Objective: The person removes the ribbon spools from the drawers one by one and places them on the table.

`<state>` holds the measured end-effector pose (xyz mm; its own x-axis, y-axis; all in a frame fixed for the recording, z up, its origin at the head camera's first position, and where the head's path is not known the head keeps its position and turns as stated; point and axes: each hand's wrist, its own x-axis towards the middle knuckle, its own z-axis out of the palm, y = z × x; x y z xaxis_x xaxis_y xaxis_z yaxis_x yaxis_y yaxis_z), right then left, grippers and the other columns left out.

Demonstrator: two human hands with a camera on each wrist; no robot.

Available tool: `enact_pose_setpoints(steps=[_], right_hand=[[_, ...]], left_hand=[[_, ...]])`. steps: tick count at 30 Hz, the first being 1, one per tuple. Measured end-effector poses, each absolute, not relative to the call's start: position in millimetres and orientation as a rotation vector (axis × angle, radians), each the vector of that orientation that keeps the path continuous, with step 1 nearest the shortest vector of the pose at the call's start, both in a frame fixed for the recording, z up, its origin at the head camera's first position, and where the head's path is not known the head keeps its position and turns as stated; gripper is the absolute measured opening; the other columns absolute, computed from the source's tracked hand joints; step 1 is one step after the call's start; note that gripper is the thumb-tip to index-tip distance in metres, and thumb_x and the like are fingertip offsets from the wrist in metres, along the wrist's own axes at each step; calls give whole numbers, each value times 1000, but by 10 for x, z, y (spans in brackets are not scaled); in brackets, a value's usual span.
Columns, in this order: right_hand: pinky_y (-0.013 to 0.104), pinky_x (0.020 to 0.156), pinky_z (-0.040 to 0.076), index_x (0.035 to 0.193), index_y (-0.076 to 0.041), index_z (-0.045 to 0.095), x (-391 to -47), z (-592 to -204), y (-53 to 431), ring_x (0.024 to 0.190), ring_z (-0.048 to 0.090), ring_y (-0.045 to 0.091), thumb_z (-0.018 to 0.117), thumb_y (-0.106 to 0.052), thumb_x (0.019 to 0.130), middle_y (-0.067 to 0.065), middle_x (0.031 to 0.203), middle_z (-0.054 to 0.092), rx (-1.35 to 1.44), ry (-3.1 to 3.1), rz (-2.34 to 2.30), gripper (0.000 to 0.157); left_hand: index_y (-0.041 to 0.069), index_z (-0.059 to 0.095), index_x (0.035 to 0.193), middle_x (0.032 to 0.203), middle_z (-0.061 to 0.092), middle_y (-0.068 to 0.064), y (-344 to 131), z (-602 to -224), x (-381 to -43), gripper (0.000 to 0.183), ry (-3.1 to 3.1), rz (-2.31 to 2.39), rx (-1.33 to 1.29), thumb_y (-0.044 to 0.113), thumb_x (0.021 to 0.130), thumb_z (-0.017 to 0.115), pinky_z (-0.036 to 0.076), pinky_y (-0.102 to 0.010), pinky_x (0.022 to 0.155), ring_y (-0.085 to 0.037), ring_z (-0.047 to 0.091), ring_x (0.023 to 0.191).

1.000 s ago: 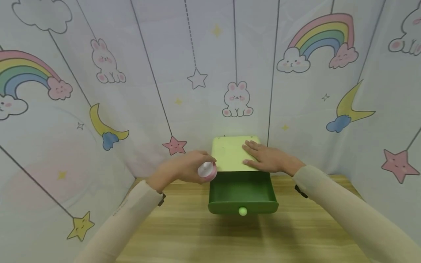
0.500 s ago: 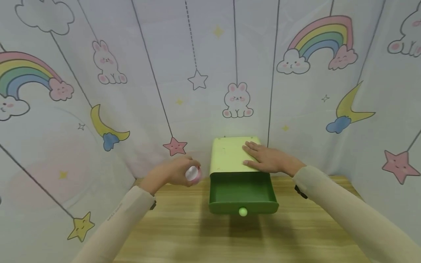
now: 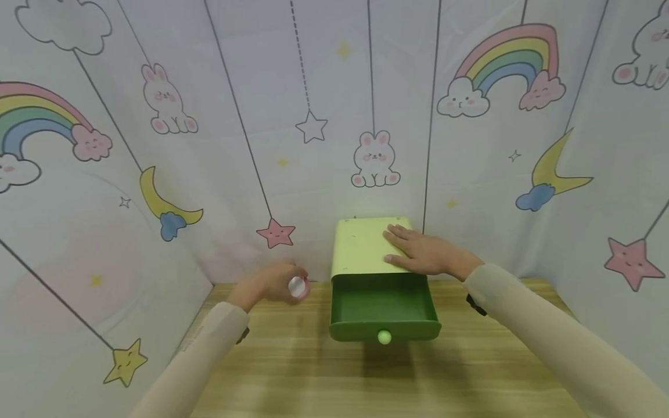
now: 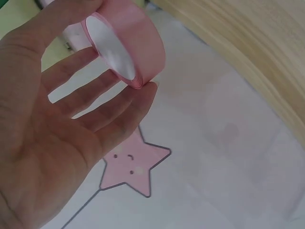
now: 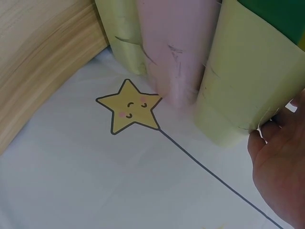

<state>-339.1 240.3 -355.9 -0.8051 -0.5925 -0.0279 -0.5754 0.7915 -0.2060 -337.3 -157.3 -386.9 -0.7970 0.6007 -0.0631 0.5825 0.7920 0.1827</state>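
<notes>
My left hand (image 3: 269, 284) grips a roll of pink ribbon (image 3: 299, 287) in the air, left of a small drawer cabinet (image 3: 355, 247). In the left wrist view the pink ribbon roll (image 4: 143, 40) shows its white core, with the thumb at one edge and fingertips along the other. The cabinet's top is pale yellow-green, and its dark green drawer (image 3: 385, 331) is pulled out, with nothing seen inside and a light green knob (image 3: 384, 337) on its front. My right hand (image 3: 425, 252) rests flat, fingers spread, on the right part of the cabinet top.
The cabinet stands on a wood-grain table (image 3: 292, 360) near the back. A white cloth backdrop (image 3: 324, 191) printed with stars, moons and rabbits closes off the back and sides. In the right wrist view, the cabinet's side shows a pink tier (image 5: 176, 47) between pale green ones.
My left hand has moved left and slightly down with the ribbon roll, from the cabinet's front left corner to clear of it. My right hand and the drawer have stayed put.
</notes>
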Motion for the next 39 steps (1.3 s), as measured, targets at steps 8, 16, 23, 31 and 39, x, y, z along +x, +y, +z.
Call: enact_pose_setpoints(steps=[8,16,23,31,39], right_hand=[[57,132,22,169,-15,14,-3388,-3563,2391,166,11,33,35,-67,107,10,178,8,-943,2890,-284,84],[57,132,21,169,-16,14,-3403,-3557,2401,166,11,33,36,-67,107,10,178,7,-940,2882,-297,84],[56,132,21,169,-15,14,-3415,-3563,2412,166,11,33,35,-68,106,10,178,7,-945,2879,-294,84],[56,132,22,169,-16,15,-3412,-3572,2421,166,12,33,36,-68,106,10,178,8,-947,2889,-297,84],[57,132,22,169,-16,14,-3417,-3582,2426,166,12,33,35,-68,106,9,178,8,-951,2888,-302,84]], left_hand=[[9,72,126,120,70,-8,-1644,-4112,-3447,52,2852,285,890,18,78,90,58,-44,92,-22,60,107],[10,70,127,117,68,-9,-1648,-4362,-3523,52,2826,390,743,17,80,90,56,-49,97,-24,61,106],[7,69,127,117,69,-10,-1664,-4543,-3566,53,2841,431,714,16,80,90,57,-49,98,-24,62,105],[8,68,131,126,68,-9,-1695,-4812,-3616,54,2834,456,586,19,82,88,54,-54,105,-26,62,115],[6,68,132,125,67,-12,-1724,-4959,-3616,54,2836,469,519,17,82,87,51,-57,108,-29,60,116]])
